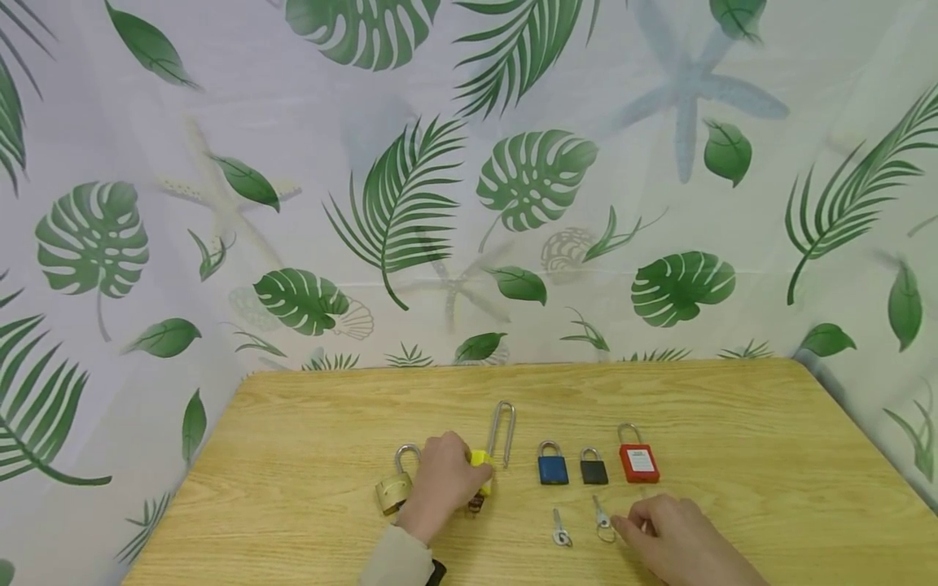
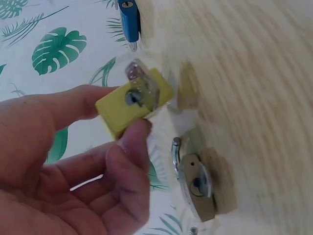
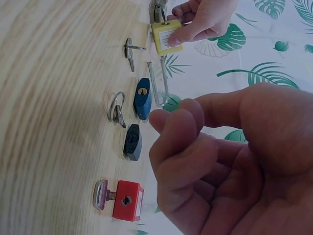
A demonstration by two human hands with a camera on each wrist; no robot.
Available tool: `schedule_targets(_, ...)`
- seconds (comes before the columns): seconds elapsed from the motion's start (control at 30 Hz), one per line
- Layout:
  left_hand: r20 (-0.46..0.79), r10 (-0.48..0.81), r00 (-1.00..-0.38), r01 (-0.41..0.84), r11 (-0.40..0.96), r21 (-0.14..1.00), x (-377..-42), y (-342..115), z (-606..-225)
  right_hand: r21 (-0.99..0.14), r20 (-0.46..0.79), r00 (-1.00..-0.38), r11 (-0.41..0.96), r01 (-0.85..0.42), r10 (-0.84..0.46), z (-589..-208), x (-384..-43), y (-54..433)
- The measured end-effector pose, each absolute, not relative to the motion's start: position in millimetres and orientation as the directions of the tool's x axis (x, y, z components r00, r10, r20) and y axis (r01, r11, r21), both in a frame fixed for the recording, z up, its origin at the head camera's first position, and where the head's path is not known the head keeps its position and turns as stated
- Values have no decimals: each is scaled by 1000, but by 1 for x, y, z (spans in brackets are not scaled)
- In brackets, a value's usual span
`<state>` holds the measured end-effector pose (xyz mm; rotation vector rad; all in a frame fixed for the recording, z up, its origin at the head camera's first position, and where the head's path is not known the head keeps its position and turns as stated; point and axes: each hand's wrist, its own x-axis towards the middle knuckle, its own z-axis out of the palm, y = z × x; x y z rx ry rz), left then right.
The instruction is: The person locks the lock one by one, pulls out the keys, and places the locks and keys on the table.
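My left hand (image 1: 445, 480) pinches a yellow padlock (image 1: 479, 472) between thumb and fingers. Its long shackle (image 1: 511, 423) points away from me, one leg swung clear of the body. In the left wrist view, a key (image 2: 144, 83) with a see-through head stands in the yellow padlock's keyhole. A brass padlock (image 1: 396, 493) with its shackle raised lies just left of that hand. My right hand (image 1: 677, 533) hovers with loosely curled fingers, nothing visible between them. Closest to it are a key on a ring (image 1: 603, 521) and a red padlock (image 1: 639, 462).
Blue (image 1: 553, 469) and black (image 1: 593, 468) padlocks lie between the yellow and red ones. Another key (image 1: 560, 529) rests in front of the blue padlock. By the red padlock's keyhole is a key (image 3: 100, 195). A leaf-patterned curtain (image 1: 440, 203) hangs behind the wooden table (image 1: 293, 423).
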<state>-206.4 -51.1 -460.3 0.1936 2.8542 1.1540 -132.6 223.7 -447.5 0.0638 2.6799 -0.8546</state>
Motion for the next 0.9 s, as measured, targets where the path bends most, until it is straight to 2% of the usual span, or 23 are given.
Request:
schedule_targets(0.13, 43, 147, -988, 134, 692, 709, -207, -55, -462, -545, -327, -944, 824, 156, -37, -447, -133, 222)
schedule_targets(0.33, 47, 128, -991, 121, 663, 739, -202, -59, -461, -555, -273, -961, 822, 127, -36, -447, -133, 221)
schedule_targets(0.43, 34, 157, -987, 125, 615, 778, -197, -60, -459, -570, -201, -979, 818, 80, -44, -442, -133, 220)
schedule_targets(0.63, 3, 264, -964, 128, 458, 880, -183, -59, -458, -648, 22, -998, 759, -63, -64, -425, -135, 216)
schedule_targets(0.9, -23, 332, -943, 66, 254, 965, -165, -47, -460, -735, 202, -978, 666, -124, 41, -405, -139, 202)
